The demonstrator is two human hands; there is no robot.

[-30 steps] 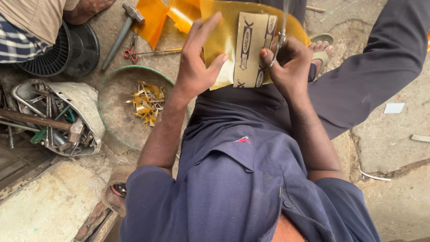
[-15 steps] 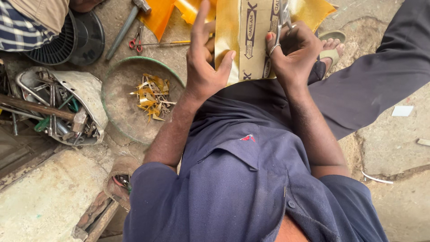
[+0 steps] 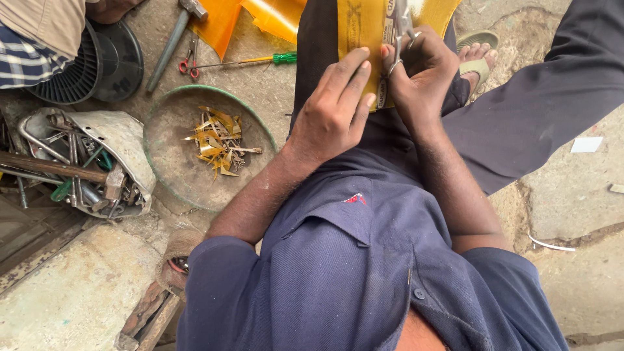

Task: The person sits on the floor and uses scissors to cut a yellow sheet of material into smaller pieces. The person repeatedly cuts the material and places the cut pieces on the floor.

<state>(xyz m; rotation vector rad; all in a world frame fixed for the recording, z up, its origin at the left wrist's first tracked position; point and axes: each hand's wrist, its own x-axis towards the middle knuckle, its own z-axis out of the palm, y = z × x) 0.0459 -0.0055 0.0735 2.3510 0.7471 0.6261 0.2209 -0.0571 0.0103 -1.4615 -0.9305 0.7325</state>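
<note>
Fingers [image 3: 354, 81] of left hand [image 3: 331, 114] pressed flat on yellow printed sheet [image 3: 364, 26], right hand [image 3: 422, 75] gripping scissors [image 3: 400, 32] (handles looped)

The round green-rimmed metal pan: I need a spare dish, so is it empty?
Not empty: the round green-rimmed metal pan holds yellow sheet offcuts.

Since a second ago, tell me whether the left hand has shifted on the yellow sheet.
Yes. The left hand has swung toward the right hand; its fingers, earlier spread upward on the yellow sheet, now lie across it beside the scissors.
</note>
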